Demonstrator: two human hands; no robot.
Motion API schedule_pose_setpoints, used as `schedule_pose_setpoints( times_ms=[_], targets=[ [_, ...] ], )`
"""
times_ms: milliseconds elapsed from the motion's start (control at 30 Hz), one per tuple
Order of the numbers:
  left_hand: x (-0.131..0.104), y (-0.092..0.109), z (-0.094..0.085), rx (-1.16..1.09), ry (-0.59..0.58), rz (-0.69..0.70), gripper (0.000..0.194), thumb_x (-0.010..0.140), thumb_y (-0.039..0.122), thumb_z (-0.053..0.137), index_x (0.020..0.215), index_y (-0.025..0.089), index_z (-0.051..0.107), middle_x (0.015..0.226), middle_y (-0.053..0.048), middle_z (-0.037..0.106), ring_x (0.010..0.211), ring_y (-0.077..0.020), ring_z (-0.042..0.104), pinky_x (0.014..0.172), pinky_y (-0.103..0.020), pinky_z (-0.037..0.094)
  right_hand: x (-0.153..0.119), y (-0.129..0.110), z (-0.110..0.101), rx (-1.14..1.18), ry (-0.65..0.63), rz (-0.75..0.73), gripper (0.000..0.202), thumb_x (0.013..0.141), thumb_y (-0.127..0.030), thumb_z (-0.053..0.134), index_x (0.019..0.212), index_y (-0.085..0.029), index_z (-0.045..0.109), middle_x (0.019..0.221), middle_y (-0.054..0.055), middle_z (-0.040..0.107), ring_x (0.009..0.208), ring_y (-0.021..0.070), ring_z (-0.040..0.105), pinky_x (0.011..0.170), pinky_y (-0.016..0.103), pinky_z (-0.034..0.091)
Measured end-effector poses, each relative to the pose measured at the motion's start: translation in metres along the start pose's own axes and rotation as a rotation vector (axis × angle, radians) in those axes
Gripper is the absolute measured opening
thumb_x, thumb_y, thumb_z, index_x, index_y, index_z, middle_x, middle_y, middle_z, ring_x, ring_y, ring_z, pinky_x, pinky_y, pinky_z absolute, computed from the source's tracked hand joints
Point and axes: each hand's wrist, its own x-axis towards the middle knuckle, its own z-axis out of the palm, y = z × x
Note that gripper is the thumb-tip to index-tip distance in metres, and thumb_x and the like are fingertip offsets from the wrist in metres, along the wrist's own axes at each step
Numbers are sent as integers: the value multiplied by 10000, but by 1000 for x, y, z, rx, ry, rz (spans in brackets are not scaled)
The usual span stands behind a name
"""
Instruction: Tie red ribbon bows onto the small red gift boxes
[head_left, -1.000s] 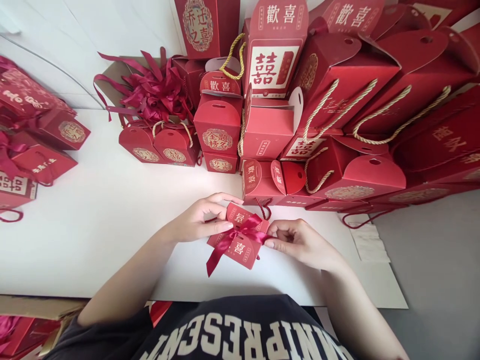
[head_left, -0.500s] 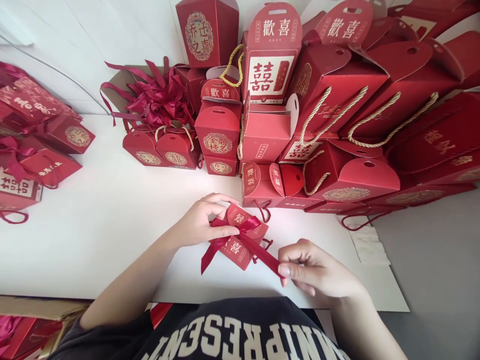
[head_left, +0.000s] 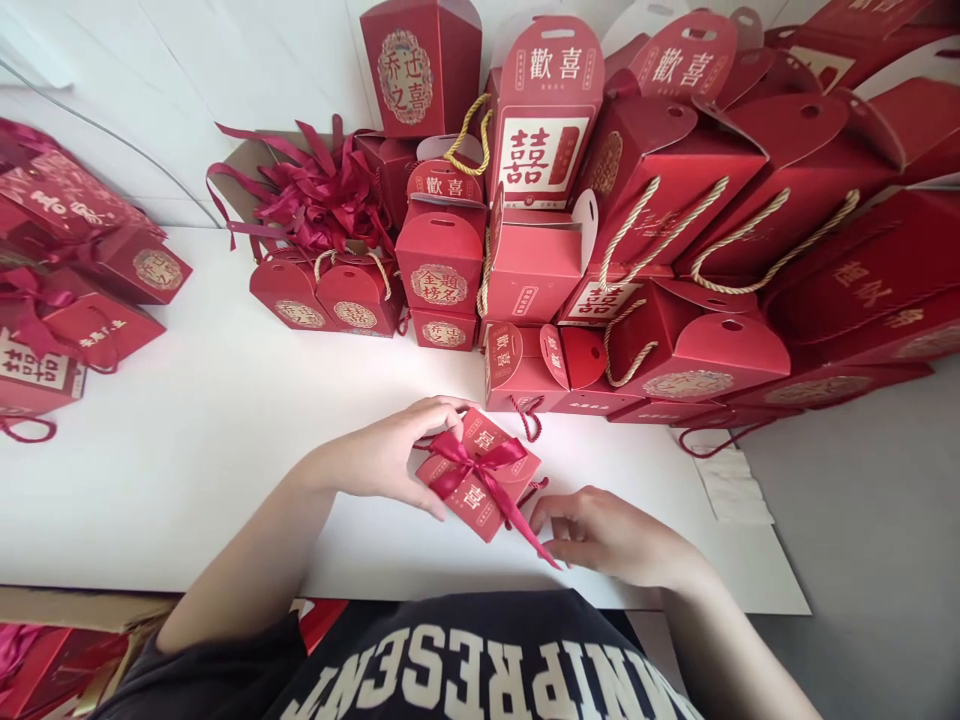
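Observation:
A small red box (head_left: 480,510) with a magenta ribbon bow (head_left: 480,465) tied across its top lies turned at an angle on the white table, near the middle. Around its left side curves my left hand (head_left: 397,455), thumb and fingers apart, the fingertips at the box's upper left edge. To the right of the box, my right hand (head_left: 592,530) has its fingers curled beside the long ribbon tail, which hangs toward the table's front. Whether those fingers still touch the tail is hard to tell.
Stacked red gift boxes (head_left: 529,250) with rope handles fill the back and right. A box of loose ribbons (head_left: 322,190) stands back left of them. More ribboned red boxes (head_left: 105,320) sit at the far left of the white table (head_left: 225,450).
My left thumb has come off the knot and the hand has opened at the box's side. The bow now shows loops on both sides. My right hand has moved slightly left.

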Motion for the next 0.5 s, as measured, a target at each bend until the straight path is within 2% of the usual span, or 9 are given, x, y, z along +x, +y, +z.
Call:
schedule_pose_setpoints(
  times_ms=[67, 167, 300, 400, 500],
  targets=[
    [-8, -3, -10, 20, -60, 13, 902, 619, 374, 870, 1397, 290, 420, 1546, -105, 339, 1432, -324, 350, 1140, -450, 384, -7, -3, -12, -90, 59, 24, 156, 910, -306, 597, 1033, -245, 672, 778, -13, 672, 706, 149, 604, 677, 247, 411],
    [-10, -12, -17, 17, -89, 38, 1126, 626, 369, 871, 1530, 318, 201, 1598, -116, 255, 1477, -335, 265, 1184, -479, 314, -16, -8, -26, -109, 131, 42, 194, 967, -369, 512, 1037, -258, 654, 790, -16, 660, 699, 145, 578, 678, 254, 409],
    [1, -23, -6, -68, -119, 129, 1217, 630, 336, 869, 1560, 330, 83, 1649, -109, 106, 1510, -337, 165, 1206, -483, 261, -13, -6, -32, -23, 171, -20, 269, 984, -443, 479, 946, -234, 643, 795, -6, 619, 697, 146, 528, 667, 261, 407],
    [9, -23, 10, -130, -127, 153, 1235, 649, 297, 846, 1568, 313, 22, 1630, -133, 181, 1482, -329, 261, 1167, -449, 338, -1, 3, -28, 103, 139, -85, 282, 986, -439, 488, 932, -211, 646, 834, 13, 636, 756, 155, 554, 712, 271, 422],
    [11, -20, 21, -149, -136, 176, 1236, 627, 274, 847, 1573, 293, 51, 1612, -132, 242, 1460, -330, 311, 1155, -426, 357, 12, 12, -21, 291, 100, -152, 288, 972, -439, 525, 897, -180, 626, 817, 22, 616, 757, 152, 556, 715, 273, 431]
  ],
)
